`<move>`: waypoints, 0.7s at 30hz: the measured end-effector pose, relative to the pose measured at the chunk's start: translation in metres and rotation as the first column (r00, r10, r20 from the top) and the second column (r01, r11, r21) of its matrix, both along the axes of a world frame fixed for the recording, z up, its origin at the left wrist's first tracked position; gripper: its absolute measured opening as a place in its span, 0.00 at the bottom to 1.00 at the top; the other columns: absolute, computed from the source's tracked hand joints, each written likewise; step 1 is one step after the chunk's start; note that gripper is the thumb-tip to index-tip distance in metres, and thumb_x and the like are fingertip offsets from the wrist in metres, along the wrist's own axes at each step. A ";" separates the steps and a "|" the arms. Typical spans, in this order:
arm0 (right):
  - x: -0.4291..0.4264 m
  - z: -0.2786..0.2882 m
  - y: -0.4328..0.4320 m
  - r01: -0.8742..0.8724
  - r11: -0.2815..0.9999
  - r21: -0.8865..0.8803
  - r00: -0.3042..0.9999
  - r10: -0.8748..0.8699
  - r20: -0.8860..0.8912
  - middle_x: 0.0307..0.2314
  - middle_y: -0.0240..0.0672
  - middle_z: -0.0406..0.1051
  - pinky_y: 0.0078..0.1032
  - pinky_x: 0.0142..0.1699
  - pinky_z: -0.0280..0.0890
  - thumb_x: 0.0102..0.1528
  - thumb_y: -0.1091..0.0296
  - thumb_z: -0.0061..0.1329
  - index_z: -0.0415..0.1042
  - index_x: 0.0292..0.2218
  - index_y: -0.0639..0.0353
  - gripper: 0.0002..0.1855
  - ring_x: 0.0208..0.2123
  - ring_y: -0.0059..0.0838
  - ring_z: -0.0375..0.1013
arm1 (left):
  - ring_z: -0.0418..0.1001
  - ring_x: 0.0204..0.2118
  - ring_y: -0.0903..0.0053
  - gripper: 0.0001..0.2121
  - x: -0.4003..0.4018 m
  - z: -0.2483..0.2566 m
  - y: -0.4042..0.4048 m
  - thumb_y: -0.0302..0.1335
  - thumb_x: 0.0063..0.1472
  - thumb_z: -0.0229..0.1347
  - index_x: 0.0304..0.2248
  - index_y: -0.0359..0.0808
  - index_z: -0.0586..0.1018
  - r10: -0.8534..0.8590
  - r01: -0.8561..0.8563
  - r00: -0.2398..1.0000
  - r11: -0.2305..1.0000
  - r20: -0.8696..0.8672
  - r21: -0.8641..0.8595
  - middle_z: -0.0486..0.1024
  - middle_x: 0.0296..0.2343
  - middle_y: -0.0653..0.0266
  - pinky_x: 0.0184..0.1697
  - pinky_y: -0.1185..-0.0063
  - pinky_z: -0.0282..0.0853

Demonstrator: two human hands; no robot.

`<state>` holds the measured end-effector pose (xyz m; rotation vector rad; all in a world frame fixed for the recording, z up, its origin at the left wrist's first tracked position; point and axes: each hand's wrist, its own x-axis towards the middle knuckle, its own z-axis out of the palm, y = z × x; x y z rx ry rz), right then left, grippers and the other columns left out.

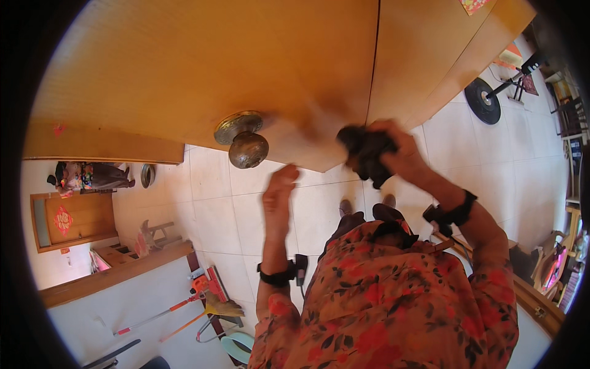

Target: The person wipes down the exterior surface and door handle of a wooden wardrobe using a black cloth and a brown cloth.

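A wooden door [295, 60] fills the upper part of the head view, with a round, tarnished metal doorknob [249, 150] on it. My right hand [403, 150] grips a crumpled dark cloth [368, 150] close to the door's edge, right of the knob. To the knob's lower right, my left hand [280, 184] is raised off the door with its fingers curled; whether anything small is between them cannot be told. Both hands are somewhat blurred. Each wrist wears a black strap.
Pale floor tiles [212, 203] lie below. A broom [221, 306] and other long-handled tools lean at lower left, near a light green ring-shaped item [238, 347]. Another person [92, 177] is beyond a doorway at left. A round black stand base [482, 100] rests at upper right.
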<state>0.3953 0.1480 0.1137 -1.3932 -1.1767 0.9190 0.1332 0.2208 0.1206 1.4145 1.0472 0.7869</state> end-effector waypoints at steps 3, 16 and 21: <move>0.050 0.044 -0.002 0.403 0.859 0.315 0.912 -0.404 -0.065 0.36 0.32 0.64 0.20 0.50 0.57 0.40 0.87 0.36 0.59 0.43 0.62 0.25 0.43 0.22 0.62 | 0.68 0.42 0.76 0.19 -0.036 -0.002 0.034 0.35 0.58 0.48 0.44 0.31 0.67 0.352 -0.349 0.936 0.915 0.025 0.200 0.70 0.38 0.59 0.43 0.79 0.63; 0.029 0.043 0.099 0.114 0.437 0.892 0.252 -0.881 0.400 0.31 0.36 0.62 0.32 0.37 0.59 0.39 0.66 0.46 0.71 0.34 0.35 0.17 0.32 0.36 0.61 | 0.67 0.40 0.82 0.14 -0.040 -0.062 0.116 0.28 0.51 0.57 0.38 0.31 0.74 0.179 -0.179 0.984 0.980 0.001 0.091 0.71 0.36 0.68 0.47 0.81 0.59; 0.085 -0.066 0.053 0.223 0.832 0.507 0.532 -0.540 0.653 0.29 0.36 0.63 0.31 0.37 0.62 0.39 0.68 0.47 0.71 0.30 0.41 0.12 0.35 0.41 0.64 | 0.65 0.42 0.81 0.16 -0.024 -0.043 0.126 0.36 0.52 0.56 0.38 0.35 0.75 0.109 -0.070 0.975 0.977 -0.193 0.200 0.70 0.39 0.69 0.49 0.81 0.56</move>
